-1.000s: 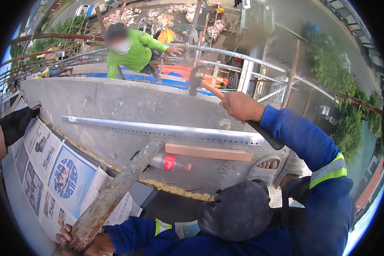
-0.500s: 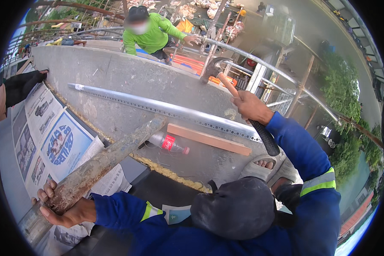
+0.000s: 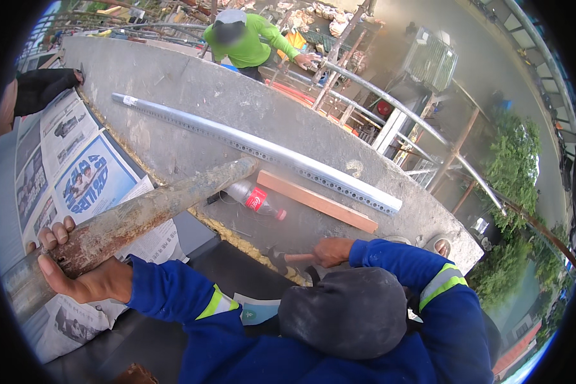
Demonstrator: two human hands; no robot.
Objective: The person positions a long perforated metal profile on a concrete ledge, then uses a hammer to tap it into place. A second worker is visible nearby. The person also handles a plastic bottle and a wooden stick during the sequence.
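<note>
My right hand [image 3: 333, 251] is wrapped round the handle of a hammer [image 3: 299, 258]. The hammer's dark head is low, beside the yellow foam strip [image 3: 237, 250] along the concrete slab's edge. At the lower left, my left hand [image 3: 86, 275] grips a rusty, cement-stained metal pipe [image 3: 173, 203], thumb on one side and fingertips on the other. The pipe slants across the newspaper sheets [image 3: 86, 176] towards the slab. Near its far end lie a plastic bottle with a red label [image 3: 253, 197] and a wooden strip [image 3: 317, 201].
A perforated metal angle bar [image 3: 256, 150] lies along the concrete slab [image 3: 192, 83]. A co-worker in a green shirt [image 3: 256, 41] stands beyond, one hand at a scaffold tube [image 3: 390, 96]. Another person's black-gloved hand [image 3: 48, 86] touches the left edge. A dark cap [image 3: 342, 313] hides the lower middle.
My right hand has swung the hammer down from its raised place at the right to the foam edge at lower middle. My left hand stays round the pipe. The view has shifted slightly.
</note>
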